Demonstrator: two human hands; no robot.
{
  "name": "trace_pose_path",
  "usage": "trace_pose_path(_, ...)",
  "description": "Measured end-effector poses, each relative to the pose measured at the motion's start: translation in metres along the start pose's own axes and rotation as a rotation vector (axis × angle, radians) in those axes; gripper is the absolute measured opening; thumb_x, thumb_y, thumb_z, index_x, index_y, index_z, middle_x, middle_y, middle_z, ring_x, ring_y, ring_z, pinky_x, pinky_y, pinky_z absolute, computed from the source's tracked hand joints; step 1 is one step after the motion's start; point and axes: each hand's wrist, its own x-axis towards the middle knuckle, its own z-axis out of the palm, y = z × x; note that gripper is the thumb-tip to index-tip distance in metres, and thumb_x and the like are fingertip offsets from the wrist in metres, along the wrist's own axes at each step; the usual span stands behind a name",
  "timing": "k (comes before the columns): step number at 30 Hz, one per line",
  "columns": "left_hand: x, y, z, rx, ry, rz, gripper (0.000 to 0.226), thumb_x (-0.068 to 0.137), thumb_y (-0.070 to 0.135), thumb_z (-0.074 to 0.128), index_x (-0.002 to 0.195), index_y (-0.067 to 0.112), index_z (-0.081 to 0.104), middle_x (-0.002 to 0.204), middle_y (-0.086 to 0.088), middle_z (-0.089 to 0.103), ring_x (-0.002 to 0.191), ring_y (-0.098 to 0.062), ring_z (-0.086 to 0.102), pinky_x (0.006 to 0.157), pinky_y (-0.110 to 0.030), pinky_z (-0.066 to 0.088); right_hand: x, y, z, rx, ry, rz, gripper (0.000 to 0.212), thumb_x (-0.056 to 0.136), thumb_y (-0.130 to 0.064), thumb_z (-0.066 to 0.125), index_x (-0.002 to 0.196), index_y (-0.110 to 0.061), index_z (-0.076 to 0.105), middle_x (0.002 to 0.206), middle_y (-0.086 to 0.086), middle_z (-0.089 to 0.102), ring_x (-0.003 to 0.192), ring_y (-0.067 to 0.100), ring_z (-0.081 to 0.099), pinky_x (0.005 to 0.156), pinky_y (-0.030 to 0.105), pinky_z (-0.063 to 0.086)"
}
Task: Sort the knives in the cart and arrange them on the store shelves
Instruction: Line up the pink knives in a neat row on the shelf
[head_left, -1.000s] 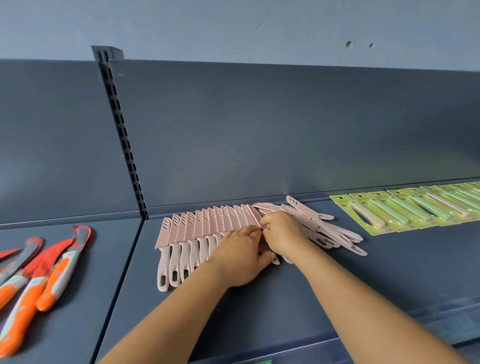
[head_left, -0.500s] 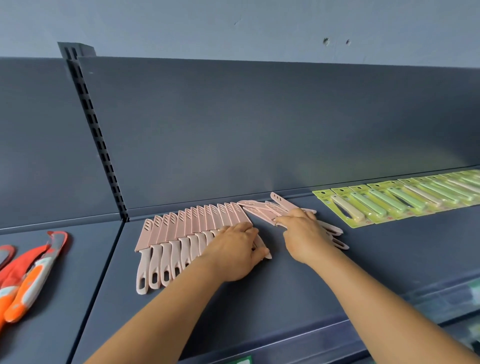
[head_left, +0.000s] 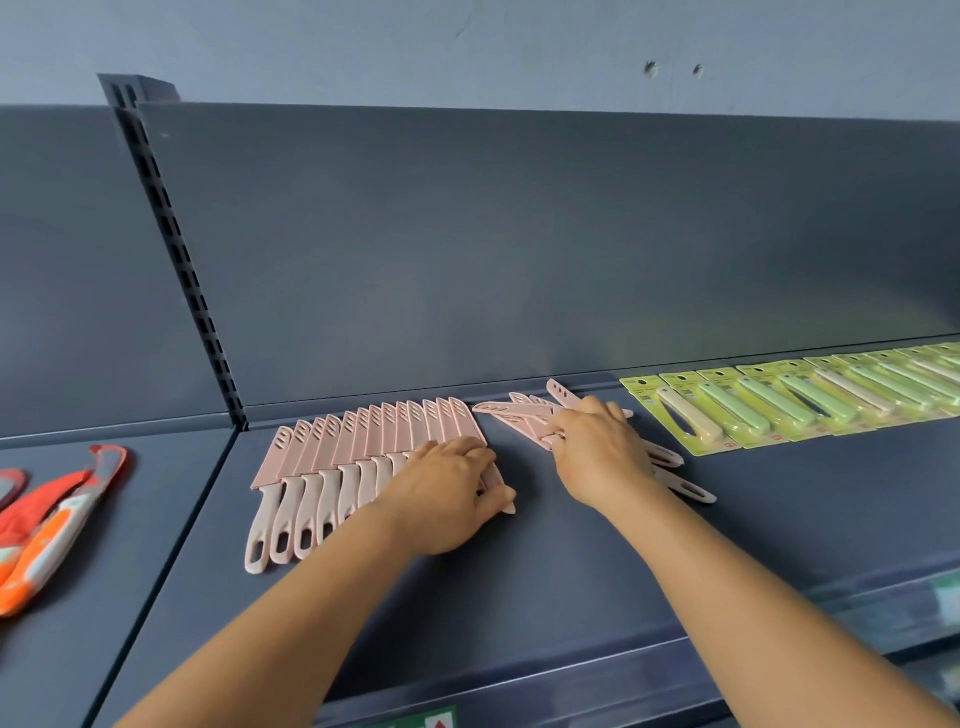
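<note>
Left hand (head_left: 447, 493) lies palm down on the right end of the neat row of pink knives (head_left: 363, 447) — fingers straight across the sheaths, thumb along the handle of the last knife in the row. It presses, doesn't grip.

Right hand (head_left: 597, 447) sits just to the right of it, on the loose pile of pink knives (head_left: 524, 413). Fingers curl over one or two of them; a clean pinch or just a rest on top — can't tell from here. Handles with oval holes stick out from under the wrist on its far side.

Both groups lie flat on the dark shelf (head_left: 571, 571), sheaths toward the back panel. The row overlaps like shingles, the pile is crossed and fanned.

Further right of the right hand: a row of green carded knives (head_left: 779, 400), overlapped. Well left of the left hand, on the next shelf section: orange knives (head_left: 52, 530) in a loose bunch.
</note>
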Motion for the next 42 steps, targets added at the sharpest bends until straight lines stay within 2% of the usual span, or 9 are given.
trace_pose_path(12,0.006,0.010,0.000,-0.006,0.042,-0.104,0.051,0.097,0.046,0.040,0.138,0.017,0.043,0.145,0.002,0.040,0.131,-0.019,0.039,0.110,-0.028,0.022,-0.002,0.023,-0.026,-0.027,-0.154,0.040,0.048,0.090,-0.015,0.054,0.137,-0.020,0.046,0.126,0.012,0.046,0.116,0.031,0.047,0.091,0.037,0.046)
trace_pose_path(15,0.006,0.010,0.002,-0.009,0.040,-0.113,0.046,0.097,0.045,0.040,0.132,0.018,0.048,0.141,0.003,0.044,0.126,-0.019,0.043,0.107,-0.028,0.025,-0.003,0.023,-0.028,-0.026,-0.144,0.001,0.040,0.088,-0.011,0.057,0.128,-0.018,0.053,0.121,0.012,0.054,0.104,0.029,0.055,0.078,0.033,0.047)
trace_pose_path(18,0.006,0.008,0.004,-0.019,0.036,-0.118,0.044,0.096,0.045,0.041,0.129,0.018,0.051,0.139,0.003,0.046,0.124,-0.020,0.045,0.107,-0.029,0.027,-0.001,0.021,-0.026,0.018,-0.122,0.022,0.025,0.086,-0.011,0.058,0.111,-0.015,0.061,0.113,0.009,0.061,0.087,0.027,0.051,0.066,0.029,0.038)
trace_pose_path(24,0.006,0.001,0.002,-0.044,0.035,-0.093,0.049,0.096,0.046,0.042,0.136,0.017,0.045,0.143,0.002,0.043,0.128,-0.021,0.042,0.110,-0.029,0.024,0.000,0.009,-0.027,0.278,-0.015,0.081,0.024,0.087,-0.012,0.053,0.107,-0.017,0.065,0.107,0.005,0.067,0.097,0.027,0.058,0.075,0.030,0.048)
trace_pose_path(30,0.005,-0.005,-0.008,-0.078,0.084,-0.071,0.051,0.096,0.042,0.043,0.141,0.017,0.038,0.145,0.002,0.038,0.131,-0.021,0.037,0.108,-0.027,0.024,0.001,-0.034,-0.013,0.680,-0.064,0.136,0.037,0.086,-0.007,0.047,0.115,-0.022,0.063,0.109,0.003,0.067,0.100,0.028,0.064,0.086,0.043,0.054)
trace_pose_path(34,0.004,-0.013,-0.003,-0.054,0.044,-0.004,0.049,0.098,0.041,0.039,0.141,0.019,0.039,0.146,0.003,0.038,0.131,-0.019,0.038,0.110,-0.030,0.025,0.001,-0.044,-0.004,0.578,-0.117,0.137,0.034,0.084,0.000,0.042,0.103,-0.014,0.066,0.095,0.009,0.067,0.092,0.032,0.062,0.073,0.036,0.053)
trace_pose_path(39,0.006,-0.017,0.003,-0.041,0.019,0.055,0.038,0.098,0.042,0.036,0.126,0.021,0.052,0.139,0.005,0.046,0.127,-0.018,0.042,0.107,-0.032,0.028,0.001,-0.051,-0.001,0.488,-0.167,0.160,0.039,0.088,-0.001,0.040,0.116,-0.016,0.062,0.114,0.007,0.063,0.103,0.028,0.058,0.083,0.032,0.051)
trace_pose_path(40,0.007,-0.017,0.003,-0.040,0.018,0.061,0.039,0.098,0.042,0.037,0.126,0.021,0.052,0.139,0.005,0.046,0.127,-0.018,0.043,0.107,-0.033,0.028,0.003,-0.053,0.002,0.472,-0.180,0.153,0.036,0.087,-0.003,0.041,0.109,-0.019,0.064,0.109,0.006,0.064,0.099,0.028,0.058,0.079,0.030,0.050)
trace_pose_path(42,0.009,-0.018,0.003,-0.037,0.018,0.074,0.041,0.097,0.042,0.038,0.130,0.022,0.050,0.140,0.004,0.046,0.128,-0.018,0.042,0.108,-0.032,0.028,0.006,-0.055,0.007,0.411,-0.190,0.127,0.022,0.085,-0.007,0.043,0.078,-0.021,0.058,0.086,0.006,0.059,0.082,0.029,0.054,0.060,0.026,0.043)
